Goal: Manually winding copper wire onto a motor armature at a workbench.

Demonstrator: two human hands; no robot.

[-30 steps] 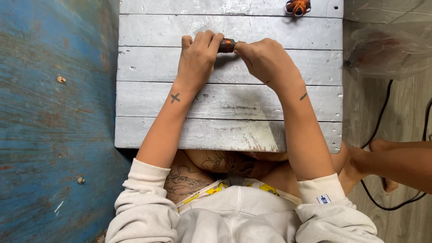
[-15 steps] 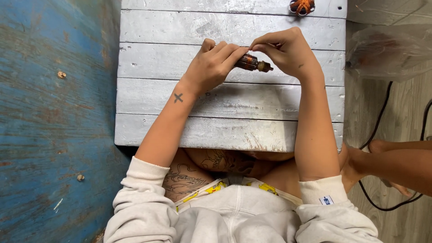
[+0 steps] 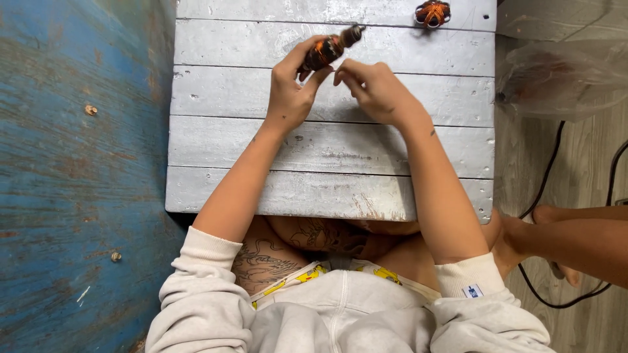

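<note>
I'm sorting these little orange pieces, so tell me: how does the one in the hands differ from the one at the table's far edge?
The held piece is long and slim, tilted, and pinched in the left hand, with the right hand close beside it. The far piece is round and squat, and lies untouched on the grey plank table. The held piece ends in a dark tip; the far piece shows none. Both are orange with dark markings.

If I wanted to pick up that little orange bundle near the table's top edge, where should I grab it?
Pinch the orange bundle across its rounded middle, coming straight down from above: it lies flat on the grey plank table, apart from both hands, with bare wood on either side for fingertips.
</note>
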